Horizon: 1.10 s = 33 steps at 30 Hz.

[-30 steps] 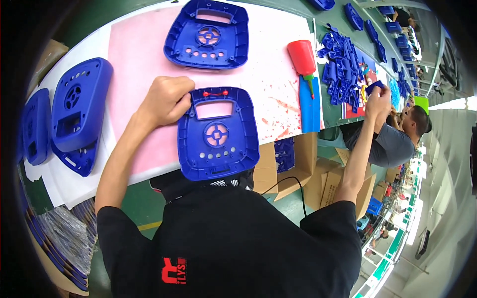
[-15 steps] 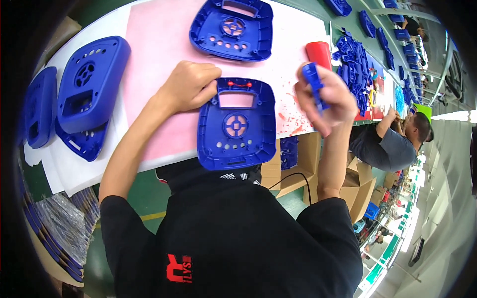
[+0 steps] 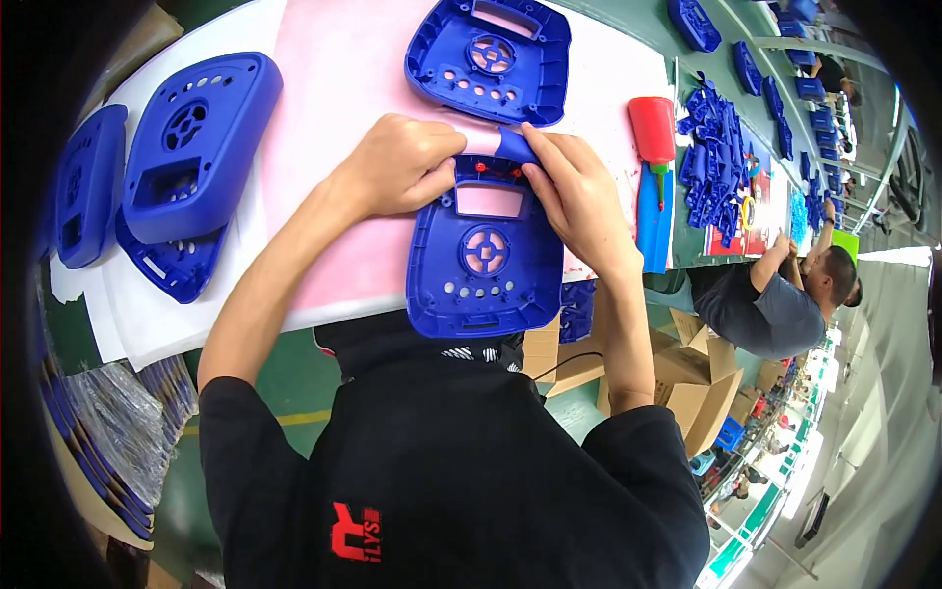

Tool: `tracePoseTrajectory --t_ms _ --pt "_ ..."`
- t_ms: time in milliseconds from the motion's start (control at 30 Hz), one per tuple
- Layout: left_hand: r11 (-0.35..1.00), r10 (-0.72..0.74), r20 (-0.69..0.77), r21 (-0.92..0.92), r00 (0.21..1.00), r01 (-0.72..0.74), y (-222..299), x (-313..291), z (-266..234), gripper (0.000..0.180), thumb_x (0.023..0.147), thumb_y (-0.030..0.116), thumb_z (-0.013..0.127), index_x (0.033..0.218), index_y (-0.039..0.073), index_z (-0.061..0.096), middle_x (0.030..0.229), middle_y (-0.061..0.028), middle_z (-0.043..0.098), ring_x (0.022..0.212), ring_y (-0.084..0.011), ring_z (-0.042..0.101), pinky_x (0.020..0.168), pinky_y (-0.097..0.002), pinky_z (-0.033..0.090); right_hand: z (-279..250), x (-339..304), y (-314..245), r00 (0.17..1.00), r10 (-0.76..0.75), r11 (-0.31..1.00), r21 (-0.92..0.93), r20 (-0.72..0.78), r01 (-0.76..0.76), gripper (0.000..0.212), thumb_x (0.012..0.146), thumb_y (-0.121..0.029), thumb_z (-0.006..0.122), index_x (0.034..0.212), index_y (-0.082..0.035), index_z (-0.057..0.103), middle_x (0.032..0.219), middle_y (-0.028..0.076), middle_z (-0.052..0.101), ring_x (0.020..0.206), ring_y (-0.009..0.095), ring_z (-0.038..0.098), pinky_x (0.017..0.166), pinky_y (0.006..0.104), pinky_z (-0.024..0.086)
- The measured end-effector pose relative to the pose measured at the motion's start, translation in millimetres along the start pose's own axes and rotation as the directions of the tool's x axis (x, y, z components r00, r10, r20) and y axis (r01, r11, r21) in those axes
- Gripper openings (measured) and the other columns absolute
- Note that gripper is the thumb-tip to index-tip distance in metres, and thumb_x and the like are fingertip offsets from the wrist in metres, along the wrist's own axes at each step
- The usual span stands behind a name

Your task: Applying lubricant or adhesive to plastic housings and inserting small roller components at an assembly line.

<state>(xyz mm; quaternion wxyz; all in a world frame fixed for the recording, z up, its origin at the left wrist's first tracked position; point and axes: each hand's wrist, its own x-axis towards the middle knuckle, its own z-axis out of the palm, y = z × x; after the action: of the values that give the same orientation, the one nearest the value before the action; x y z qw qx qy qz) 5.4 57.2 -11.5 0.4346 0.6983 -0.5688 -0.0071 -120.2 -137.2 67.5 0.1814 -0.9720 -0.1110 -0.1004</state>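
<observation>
A blue plastic housing shell (image 3: 530, 280) lies open side up at the table edge before me, with a rectangular window, a round grille and a row of small holes. Red glue shows inside its far end. My left hand (image 3: 404, 165) is closed at the shell's far left corner, thumb against the rim. Between the fingers of my right hand (image 3: 584, 196), a small blue plastic piece (image 3: 514, 145) meets the shell's far rim; the fingers partly hide it. Just beyond lies a second blue shell (image 3: 440, 61), also open side up.
Blue shells (image 3: 201, 137) lean together at the left. To the right are a red glue bottle (image 3: 652, 128), a blue strip (image 3: 652, 231) and a heap of blue parts (image 3: 713, 162). Cardboard boxes (image 3: 687, 368) stand below the table; a co-worker (image 3: 775, 304) sits farther right.
My right hand has come left with the blue piece, from over the table's right side to the shell's far rim. My left hand stays at the shell's corner.
</observation>
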Motion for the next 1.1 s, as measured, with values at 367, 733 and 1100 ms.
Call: tracePoseTrajectory --t_ms 367,733,1100 --pt "1.000 -0.017 -0.007 0.003 1.000 0.017 2 -1 -1 0.011 0.075 0.012 0.055 0.071 0.002 0.053 0.066 -0.0150 0.056 0.061 -0.0358 0.058 0.056 -0.0455 0.046 28 -6 -8 0.999 -0.039 0.999 0.015 0.028 0.039 0.035 0.085 -0.009 0.065 0.118 0.000 0.059 0.109 0.016 0.062 0.099 0.034 0.061 0.087 0.0414 0.049" --pt "1.000 -0.006 0.000 0.018 1.000 0.006 -1 -3 1 0.012 0.074 0.013 0.056 0.070 0.001 0.054 0.066 -0.0153 0.056 0.061 -0.0368 0.057 0.056 -0.0457 0.046 38 -15 -8 0.991 -0.125 0.976 -0.175 0.054 0.133 0.046 0.083 -0.011 0.061 0.128 -0.002 0.055 0.129 0.017 0.057 0.122 0.033 0.054 0.104 0.0472 0.041" --pt "0.996 0.031 -0.369 0.084 0.929 0.000 13 13 -22 0.033 0.072 0.011 0.055 0.101 0.000 0.063 0.100 -0.0194 0.060 0.089 -0.0346 0.060 0.076 -0.0419 0.049 17 -1 -12 0.964 0.022 0.995 -0.101 0.266 0.005 0.040 0.076 -0.013 0.069 0.112 0.002 0.060 0.108 0.018 0.064 0.093 0.031 0.063 0.080 0.0374 0.052"
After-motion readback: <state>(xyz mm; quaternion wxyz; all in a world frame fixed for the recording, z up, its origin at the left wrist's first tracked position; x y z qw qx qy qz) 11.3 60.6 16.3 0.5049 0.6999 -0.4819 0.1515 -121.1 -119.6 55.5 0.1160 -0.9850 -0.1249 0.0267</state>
